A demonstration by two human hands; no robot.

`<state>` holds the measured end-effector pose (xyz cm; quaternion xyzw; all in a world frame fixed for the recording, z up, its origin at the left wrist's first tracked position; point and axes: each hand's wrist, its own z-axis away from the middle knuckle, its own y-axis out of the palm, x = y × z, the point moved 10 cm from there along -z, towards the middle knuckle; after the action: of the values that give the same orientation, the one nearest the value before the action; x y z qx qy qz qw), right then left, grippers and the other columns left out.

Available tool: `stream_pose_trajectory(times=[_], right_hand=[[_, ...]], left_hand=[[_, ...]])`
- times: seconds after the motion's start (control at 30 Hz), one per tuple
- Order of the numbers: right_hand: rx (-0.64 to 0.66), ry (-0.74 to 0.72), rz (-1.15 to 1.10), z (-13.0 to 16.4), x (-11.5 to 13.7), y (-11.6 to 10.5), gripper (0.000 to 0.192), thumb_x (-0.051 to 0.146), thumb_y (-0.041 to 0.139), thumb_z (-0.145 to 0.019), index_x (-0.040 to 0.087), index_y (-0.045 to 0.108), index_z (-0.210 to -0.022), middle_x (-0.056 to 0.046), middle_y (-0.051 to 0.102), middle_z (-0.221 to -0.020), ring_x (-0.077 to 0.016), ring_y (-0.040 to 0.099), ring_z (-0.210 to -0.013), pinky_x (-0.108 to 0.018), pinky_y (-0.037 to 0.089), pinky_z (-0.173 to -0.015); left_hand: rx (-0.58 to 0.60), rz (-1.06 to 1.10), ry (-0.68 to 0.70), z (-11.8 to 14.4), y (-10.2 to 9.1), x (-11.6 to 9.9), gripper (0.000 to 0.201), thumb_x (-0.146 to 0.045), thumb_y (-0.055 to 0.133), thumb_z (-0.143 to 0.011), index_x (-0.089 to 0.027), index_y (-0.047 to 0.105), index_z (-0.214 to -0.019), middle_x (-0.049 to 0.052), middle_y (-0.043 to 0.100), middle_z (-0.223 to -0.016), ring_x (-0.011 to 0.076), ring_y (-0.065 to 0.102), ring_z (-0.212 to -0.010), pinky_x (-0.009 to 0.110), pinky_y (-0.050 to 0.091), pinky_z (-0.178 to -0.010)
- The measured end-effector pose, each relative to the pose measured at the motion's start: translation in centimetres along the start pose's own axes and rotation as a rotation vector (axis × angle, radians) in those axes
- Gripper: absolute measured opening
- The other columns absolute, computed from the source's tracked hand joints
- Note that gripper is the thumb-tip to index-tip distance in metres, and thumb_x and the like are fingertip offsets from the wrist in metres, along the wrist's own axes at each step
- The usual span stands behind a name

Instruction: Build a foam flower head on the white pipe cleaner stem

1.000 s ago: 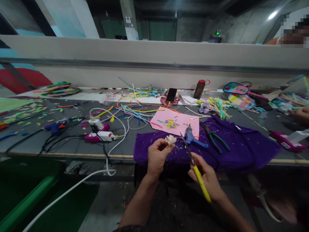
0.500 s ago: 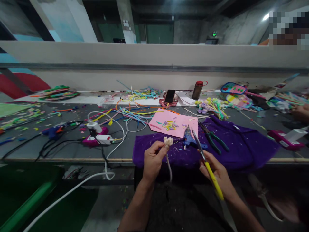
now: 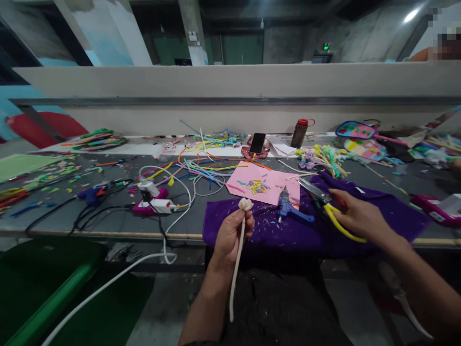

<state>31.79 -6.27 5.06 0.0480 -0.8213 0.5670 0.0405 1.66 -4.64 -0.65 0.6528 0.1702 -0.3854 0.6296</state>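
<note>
My left hand (image 3: pixel 232 235) pinches a long white stem with a small cream flower (image 3: pixel 246 204) at its top; the stem hangs down past my wrist. My right hand (image 3: pixel 356 218) reaches out over the purple cloth (image 3: pixel 382 216) and grips yellow-handled scissors (image 3: pixel 329 206), blades pointing left and lying low over the cloth. A blue glue gun (image 3: pixel 288 206) lies on the cloth between my hands. Green-handled pliers are mostly hidden under my right hand.
A pink sheet (image 3: pixel 268 180) with cut coloured bits lies behind the cloth. Loose coloured strips (image 3: pixel 201 166), a power strip (image 3: pixel 153 202) with cables, a phone (image 3: pixel 257 142), a bottle (image 3: pixel 298 132) and a pile of finished flowers (image 3: pixel 320 158) crowd the grey table (image 3: pixel 108 216).
My right hand has carried the scissors from in front of me out to the right and down onto the purple cloth. My left hand has raised the flower, showing its long stem.
</note>
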Motion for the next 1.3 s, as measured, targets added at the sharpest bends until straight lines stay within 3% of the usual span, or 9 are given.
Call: stream_pose_trajectory(times=[0.13, 0.27, 0.43, 0.57, 0.63, 0.77, 0.83, 1.0, 1.3], right_hand=[[0.180, -0.017, 0.046, -2.2, -3.4, 2.0, 0.051, 0.042, 0.055, -0.077, 0.015, 0.052, -0.120, -0.015, 0.067, -0.078, -0.0229, 0.062, -0.062, -0.029, 0.032, -0.048], [0.278, -0.059, 0.089, -2.1, -5.4, 4.0, 0.052, 0.044, 0.056, -0.076, 0.018, 0.052, -0.122, -0.013, 0.068, -0.084, -0.0257, 0.063, -0.068, -0.029, 0.035, -0.050], [0.201, -0.130, 0.179, -1.4, -5.0, 3.8, 0.049, 0.048, 0.054, -0.076, 0.022, 0.055, -0.118, -0.012, 0.067, -0.087, -0.0254, 0.063, -0.067, -0.027, 0.035, -0.047], [-0.013, -0.088, 0.245, -0.5, -1.9, 0.7, 0.040, 0.043, 0.052, -0.079, 0.019, 0.060, -0.110, -0.013, 0.066, -0.089, -0.0252, 0.062, -0.066, -0.028, 0.033, -0.044], [-0.138, -0.105, 0.090, 0.3, 1.3, -1.1, 0.035, 0.038, 0.050, -0.082, 0.017, 0.062, -0.106, -0.012, 0.065, -0.088, -0.0237, 0.062, -0.073, -0.028, 0.039, -0.051], [0.031, -0.354, -0.602, 1.8, 10.6, -0.9, 0.020, 0.029, 0.048, -0.086, 0.020, 0.064, -0.093, -0.004, 0.065, -0.082, -0.0151, 0.061, -0.074, -0.025, 0.046, -0.067], [0.034, -0.323, -0.807, 1.7, 13.3, -0.8, 0.018, 0.028, 0.052, -0.084, 0.020, 0.063, -0.095, -0.003, 0.064, -0.081, -0.0146, 0.060, -0.073, -0.026, 0.046, -0.066], [0.068, -0.227, -1.099, 1.1, 16.5, 0.1, 0.048, 0.034, 0.068, -0.070, 0.021, 0.052, -0.115, -0.004, 0.059, -0.092, -0.0146, 0.057, -0.071, -0.027, 0.047, -0.062], [0.171, -0.075, -1.357, 1.1, 17.0, 2.2, 0.032, 0.031, 0.064, -0.074, 0.019, 0.057, -0.103, -0.003, 0.061, -0.087, -0.0150, 0.058, -0.075, -0.027, 0.046, -0.067]], left_hand=[[0.057, 0.070, -0.050, 0.1, 0.4, 0.2, 0.017, -0.029, 0.062, -0.073, -0.012, 0.057, -0.070, -0.001, 0.047, -0.058, 0.0067, 0.043, -0.053, 0.015, 0.031, -0.042], [0.079, 0.113, -0.069, 0.1, 0.7, 0.5, 0.015, -0.027, 0.058, -0.074, -0.013, 0.056, -0.069, -0.001, 0.044, -0.057, 0.0077, 0.041, -0.053, 0.016, 0.030, -0.041], [0.076, 0.117, -0.107, 0.1, 0.9, 1.4, 0.016, -0.028, 0.056, -0.075, -0.013, 0.055, -0.069, -0.002, 0.042, -0.057, 0.0079, 0.039, -0.053, 0.016, 0.028, -0.041], [0.070, 0.089, -0.130, 0.3, 1.4, 2.0, 0.016, -0.028, 0.056, -0.074, -0.013, 0.054, -0.068, -0.002, 0.041, -0.056, 0.0077, 0.038, -0.051, 0.016, 0.026, -0.040], [0.074, 0.062, -0.144, 0.5, 1.8, 2.5, 0.016, -0.028, 0.056, -0.073, -0.013, 0.054, -0.067, -0.002, 0.041, -0.054, 0.0075, 0.038, -0.050, 0.016, 0.025, -0.040], [0.112, 0.017, -0.180, 0.6, 2.7, 4.1, 0.019, -0.030, 0.057, -0.073, -0.013, 0.054, -0.066, -0.002, 0.043, -0.053, 0.0073, 0.038, -0.048, 0.017, 0.025, -0.040], [0.115, -0.023, -0.185, 0.6, 2.8, 4.7, 0.020, -0.032, 0.058, -0.073, -0.013, 0.056, -0.067, -0.001, 0.045, -0.053, 0.0076, 0.040, -0.048, 0.017, 0.025, -0.041], [0.013, -0.181, -0.103, 0.4, 1.5, 4.4, 0.023, -0.036, 0.062, -0.071, -0.013, 0.060, -0.068, 0.000, 0.053, -0.052, 0.0071, 0.043, -0.044, 0.018, 0.027, -0.041], [0.023, -0.297, 0.008, 0.5, 1.6, 3.4, 0.025, -0.038, 0.061, -0.072, -0.013, 0.062, -0.065, -0.002, 0.050, -0.049, 0.0066, 0.041, -0.043, 0.018, 0.028, -0.042]])
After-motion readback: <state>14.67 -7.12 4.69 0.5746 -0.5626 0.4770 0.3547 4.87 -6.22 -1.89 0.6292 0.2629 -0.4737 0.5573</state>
